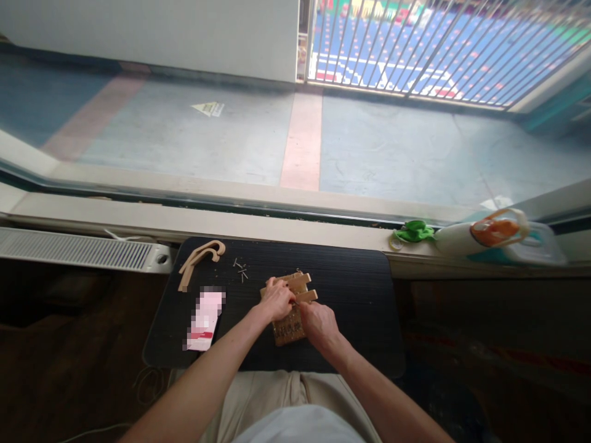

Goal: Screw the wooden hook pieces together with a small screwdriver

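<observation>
Head view of a seated person working at a small table before a large window. The window pane [295, 123] fills the upper half of the view; through it show a grey floor with a pink stripe and a barred railing [443, 49] over a blue patterned surface. Below the pane runs a pale sill [138, 218], with a ribbed white vent [74, 249] at its left end. On the sill at right lie a white bottle with an orange cap [480, 234] on its side and, just beside it, a green crumpled item [413, 232].

The black table [351, 289] stands against the sill, above the person's lap. Near its middle lies the wooden slotted board [290, 326], with flat wooden strips [302, 288] across its far end. The left hand [277, 299] rests on the board's far left part, its fingers curled together on a strip. The right hand [318, 323] lies on the board's right side, fingers bent and closed toward the left hand; what its fingertips pinch is too small to tell. The two hands touch, or nearly touch, above the board.

To the left, a pink and white card [204, 320], partly blurred, lies flat on the table. At the far left corner sit curved wooden pieces [201, 258]. Between these and the board are scattered small pale pins [240, 269].
</observation>
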### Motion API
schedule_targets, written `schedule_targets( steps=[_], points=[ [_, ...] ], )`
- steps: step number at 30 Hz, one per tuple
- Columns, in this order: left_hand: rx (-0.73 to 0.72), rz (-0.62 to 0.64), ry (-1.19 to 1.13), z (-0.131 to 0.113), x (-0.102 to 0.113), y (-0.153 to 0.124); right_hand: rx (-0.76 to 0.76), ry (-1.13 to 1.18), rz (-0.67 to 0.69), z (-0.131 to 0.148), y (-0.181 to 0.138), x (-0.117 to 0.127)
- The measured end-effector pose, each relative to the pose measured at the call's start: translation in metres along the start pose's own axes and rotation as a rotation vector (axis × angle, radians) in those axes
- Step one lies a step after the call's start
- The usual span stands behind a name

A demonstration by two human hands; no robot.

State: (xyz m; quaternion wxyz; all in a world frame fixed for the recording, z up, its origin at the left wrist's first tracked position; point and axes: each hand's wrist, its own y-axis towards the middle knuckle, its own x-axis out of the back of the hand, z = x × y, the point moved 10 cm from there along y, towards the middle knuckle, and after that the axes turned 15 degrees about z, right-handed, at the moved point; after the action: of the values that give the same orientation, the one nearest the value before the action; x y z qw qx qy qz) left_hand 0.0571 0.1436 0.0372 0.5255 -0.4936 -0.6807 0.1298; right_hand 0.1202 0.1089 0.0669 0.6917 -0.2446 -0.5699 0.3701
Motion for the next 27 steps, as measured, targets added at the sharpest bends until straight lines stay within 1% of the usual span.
schedule_targets(
  steps=[7, 17, 27],
  points=[
    [0.005, -0.041, -0.015, 0.000, 0.002, -0.001, -0.002, 0.001, -0.003, 0.000, 0.002, 0.000],
    [0.014, -0.063, -0.041, 0.002, 0.002, -0.001, 0.020, -0.020, 0.002, 0.007, -0.010, 0.006],
    [0.021, -0.071, -0.035, 0.003, 0.000, 0.000, 0.025, -0.064, 0.039, 0.014, -0.001, 0.003]
  ],
)
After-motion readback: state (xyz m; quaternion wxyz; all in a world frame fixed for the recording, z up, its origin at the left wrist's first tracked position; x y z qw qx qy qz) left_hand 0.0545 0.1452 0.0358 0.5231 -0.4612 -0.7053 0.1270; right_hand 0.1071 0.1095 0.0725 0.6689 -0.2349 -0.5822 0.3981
